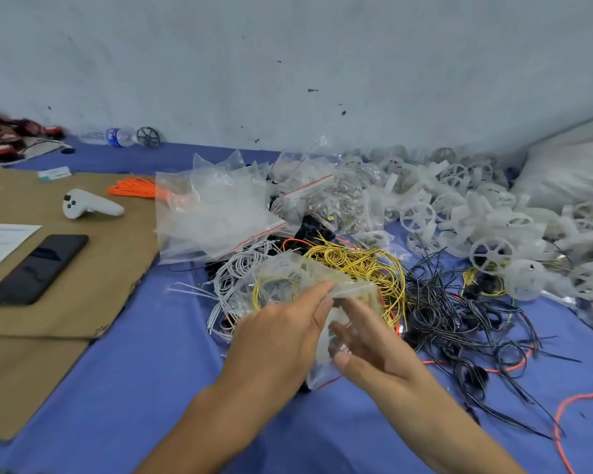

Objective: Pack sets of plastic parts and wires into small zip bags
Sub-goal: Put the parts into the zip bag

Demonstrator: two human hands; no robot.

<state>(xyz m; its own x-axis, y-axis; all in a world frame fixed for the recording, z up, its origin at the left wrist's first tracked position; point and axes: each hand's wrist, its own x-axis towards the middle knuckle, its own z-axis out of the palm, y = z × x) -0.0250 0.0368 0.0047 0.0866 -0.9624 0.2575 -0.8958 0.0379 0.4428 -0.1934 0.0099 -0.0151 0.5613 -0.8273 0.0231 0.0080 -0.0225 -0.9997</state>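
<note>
over blue sheet (151, 388): two hands, left hand (278, 340) and right hand (374, 350), each grip pinching one zip bag (326, 357) (clear).

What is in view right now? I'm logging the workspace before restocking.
zip bag: one, clear, held between both hands
yellow wires: one tangle, centre
black wires: one tangle, right of centre
white wires: one bundle, left of the yellow
orange wires: one bundle, on cardboard
plastic wheels: many, white, right rear
empty bags: a pile, clear, centre rear
phone: one, black, left
controller: one, white, left
bottle: one, clear, rear left
left hand, right hand: both on the bag
</note>
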